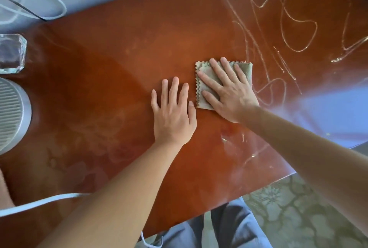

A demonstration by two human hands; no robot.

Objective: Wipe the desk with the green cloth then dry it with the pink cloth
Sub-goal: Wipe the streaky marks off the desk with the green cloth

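Note:
A folded pale green cloth (205, 72) with zigzag edges lies flat on the glossy reddish-brown desk (111, 72). My right hand (229, 92) presses on it with straight, spread fingers, covering most of it. My left hand (173, 112) rests flat on the bare desk just left of the cloth, fingers straight; its thumb lies close to the cloth's left edge. No pink cloth is in view. Looping wet streaks (294, 28) glisten on the desk to the right of the cloth.
A clear glass block (12, 52) and a round grey ribbed device (10, 114) stand at the left edge. White cables lie at the back left (45, 5) and front left (45, 202). The desk's front edge runs diagonally at lower right, with patterned carpet (294, 218) below.

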